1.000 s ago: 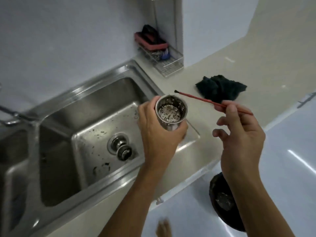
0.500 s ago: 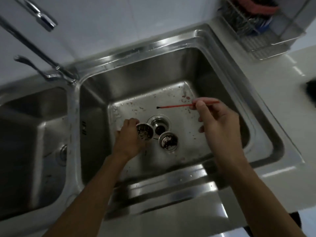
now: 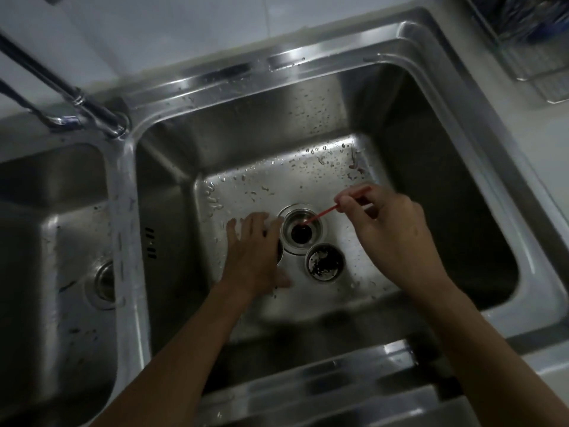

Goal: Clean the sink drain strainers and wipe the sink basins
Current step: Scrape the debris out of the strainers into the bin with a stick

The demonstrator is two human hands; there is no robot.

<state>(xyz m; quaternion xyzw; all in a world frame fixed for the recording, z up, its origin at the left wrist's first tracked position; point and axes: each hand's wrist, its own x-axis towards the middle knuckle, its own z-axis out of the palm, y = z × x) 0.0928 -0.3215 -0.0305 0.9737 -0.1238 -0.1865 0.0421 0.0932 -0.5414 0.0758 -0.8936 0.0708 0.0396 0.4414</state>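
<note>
1. Centrally, the right-hand stainless-steel sink basin (image 3: 409, 167) fills the view from above; its flat floor is beaded with water droplets and flecked with dark specks near the far right corner.
2. Round open drain hole (image 3: 302, 231), ringed by a bright metal flange, lies in the middle of that floor; its core is black.
3. Cup-shaped perforated steel drain strainer (image 3: 324, 262) stands upright on the basin floor, just beside the drain hole on its near right; dark residue coats its inner bottom, with small pale glints showing through.
4. Right hand (image 3: 389, 229) pinches a thin red stick (image 3: 321, 214) between thumb and fingertips; the stick slants down and to the left, its tip reaching into the drain hole.
5. Left hand (image 3: 254, 251) lies palm down on the floor just left of the flange, fingers loosely spread; a rounded metal edge shows at its right side, but what it covers cannot be told.
6. Left-hand steel basin (image 3: 61, 180) holds its own round drain fitting (image 3: 103, 283), partly in shadow.
7. Chrome tap (image 3: 80, 109) rises from the divider's far end.
</note>
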